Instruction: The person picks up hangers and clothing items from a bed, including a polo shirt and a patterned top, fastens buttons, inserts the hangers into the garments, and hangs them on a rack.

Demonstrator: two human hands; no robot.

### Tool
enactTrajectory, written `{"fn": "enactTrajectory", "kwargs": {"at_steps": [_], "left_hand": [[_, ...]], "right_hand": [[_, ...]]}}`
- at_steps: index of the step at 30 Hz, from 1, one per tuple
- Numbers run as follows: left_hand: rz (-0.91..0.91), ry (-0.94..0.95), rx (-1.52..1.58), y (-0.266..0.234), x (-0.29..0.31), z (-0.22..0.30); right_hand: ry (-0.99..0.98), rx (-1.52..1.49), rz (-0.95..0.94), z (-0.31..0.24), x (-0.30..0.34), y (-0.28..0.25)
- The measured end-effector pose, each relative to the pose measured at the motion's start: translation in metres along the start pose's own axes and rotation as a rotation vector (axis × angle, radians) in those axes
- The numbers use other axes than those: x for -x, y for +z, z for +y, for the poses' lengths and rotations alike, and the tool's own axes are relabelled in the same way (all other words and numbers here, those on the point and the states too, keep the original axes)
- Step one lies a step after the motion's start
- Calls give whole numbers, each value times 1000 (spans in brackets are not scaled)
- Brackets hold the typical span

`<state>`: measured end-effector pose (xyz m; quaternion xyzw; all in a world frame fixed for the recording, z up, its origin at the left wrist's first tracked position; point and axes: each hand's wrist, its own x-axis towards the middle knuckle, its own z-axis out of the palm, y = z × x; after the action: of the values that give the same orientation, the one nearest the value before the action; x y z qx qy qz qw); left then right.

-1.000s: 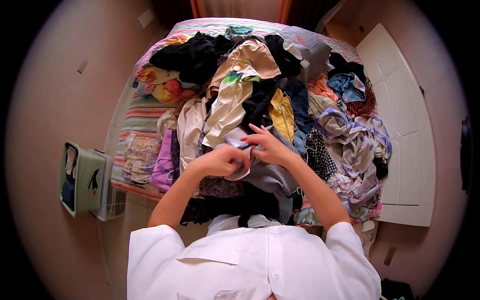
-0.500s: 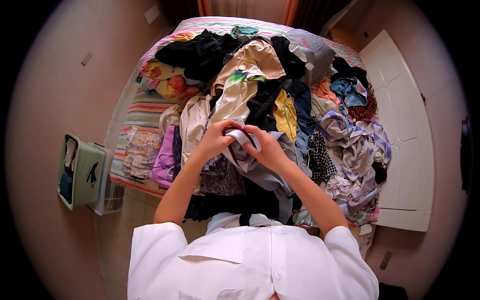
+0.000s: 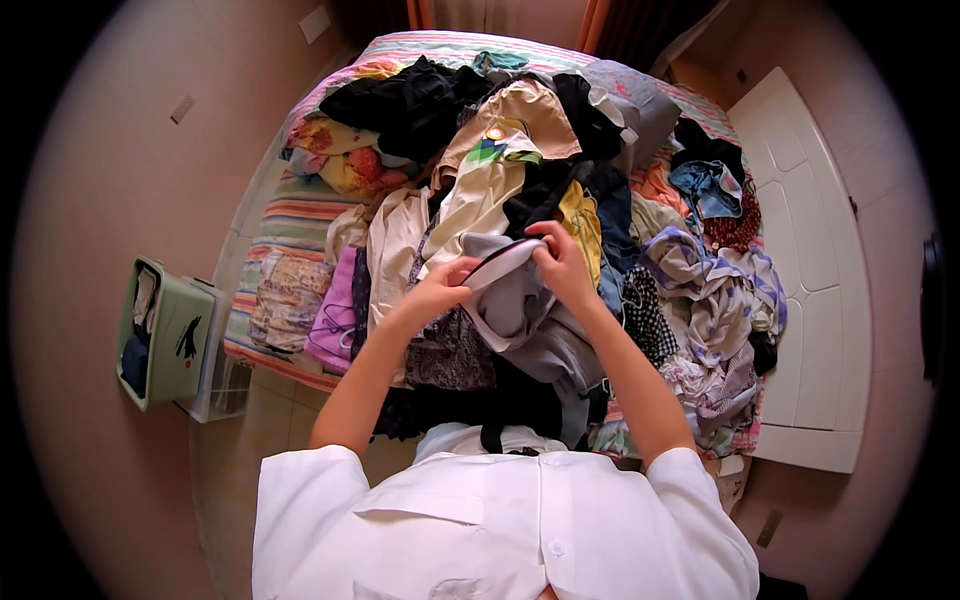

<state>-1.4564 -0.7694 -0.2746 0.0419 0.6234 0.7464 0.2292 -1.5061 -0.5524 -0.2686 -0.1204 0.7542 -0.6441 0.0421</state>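
A grey garment (image 3: 520, 300) with a dark-edged band, bunched and lifted above the clothes heap

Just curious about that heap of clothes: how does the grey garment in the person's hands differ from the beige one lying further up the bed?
The grey garment is held up by both hands, left hand and right hand; the beige garment lies untouched on the pile. The grey garment is plain with a dark-edged band at the top; the beige garment carries a green and blue patch. Both are crumpled, unfolded cloth.
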Motion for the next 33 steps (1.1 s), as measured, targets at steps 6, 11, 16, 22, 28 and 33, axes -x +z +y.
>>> {"fn": "enactTrajectory", "kwargs": {"at_steps": [6, 11, 16, 22, 28, 33], "left_hand": [[213, -282, 228, 7, -8, -59], [269, -94, 926, -41, -2, -46], [33, -60, 609, -69, 24, 41], [-55, 219, 523, -67, -3, 76], [104, -253, 360, -66, -48, -46], [336, 54, -858, -56, -54, -67]], "right_hand": [[-19, 190, 124, -11, -10, -16], [22, 266, -249, -28, -7, -49], [198, -19, -691, -96, 11, -61], [319, -306, -490, -71, -1, -76], [575, 131, -154, 42, 21, -70], [419, -38, -80, 55, 24, -73]]}}
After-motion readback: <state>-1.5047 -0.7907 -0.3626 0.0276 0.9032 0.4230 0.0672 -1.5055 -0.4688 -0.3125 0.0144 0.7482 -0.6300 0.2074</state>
